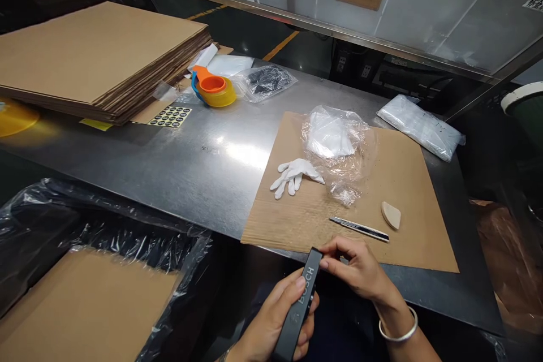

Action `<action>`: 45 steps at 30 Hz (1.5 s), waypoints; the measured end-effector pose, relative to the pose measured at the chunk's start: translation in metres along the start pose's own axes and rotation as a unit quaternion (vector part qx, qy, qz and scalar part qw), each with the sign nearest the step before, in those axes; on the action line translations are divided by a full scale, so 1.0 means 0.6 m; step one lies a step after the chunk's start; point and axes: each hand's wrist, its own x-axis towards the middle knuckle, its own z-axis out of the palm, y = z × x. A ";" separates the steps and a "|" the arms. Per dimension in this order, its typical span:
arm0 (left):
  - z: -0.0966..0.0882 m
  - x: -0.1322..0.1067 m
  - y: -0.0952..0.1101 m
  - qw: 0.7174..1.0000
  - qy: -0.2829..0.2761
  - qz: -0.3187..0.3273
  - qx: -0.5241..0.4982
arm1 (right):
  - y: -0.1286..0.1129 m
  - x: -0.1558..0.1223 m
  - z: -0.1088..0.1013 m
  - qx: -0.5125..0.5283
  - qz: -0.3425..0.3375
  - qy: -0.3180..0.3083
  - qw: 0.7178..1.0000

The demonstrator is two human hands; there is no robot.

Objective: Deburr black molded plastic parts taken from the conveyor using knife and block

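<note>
A long dark grey plastic bar (311, 278) lettered BOSCH lies tilted in front of me, its lower end running out of the picture. My left hand (278, 311) is closed round it, with the thumb on its lettered face. At the bar's upper end, the thumb and forefinger of my right hand (358, 268) pinch close against the corner. Just beyond that hand, a slim utility knife (360, 229) rests on a flat cardboard sheet (407, 175). A beige wedge-shaped pad (391, 215) and a white glove (297, 174) lie there too.
Crumpled clear plastic with white cloth (331, 133) sits on the cardboard. Farther left on the metal table (203, 164) are a tape dispenser (215, 89), a sticker sheet (171, 117) and stacked cardboard (102, 51). A plastic-lined box (85, 300) stands lower left; a wrapped packet (422, 126) lies right.
</note>
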 end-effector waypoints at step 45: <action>-0.020 0.045 -0.016 0.937 0.173 0.301 0.027 | -0.005 -0.049 0.079 -0.152 -0.108 0.120 0.975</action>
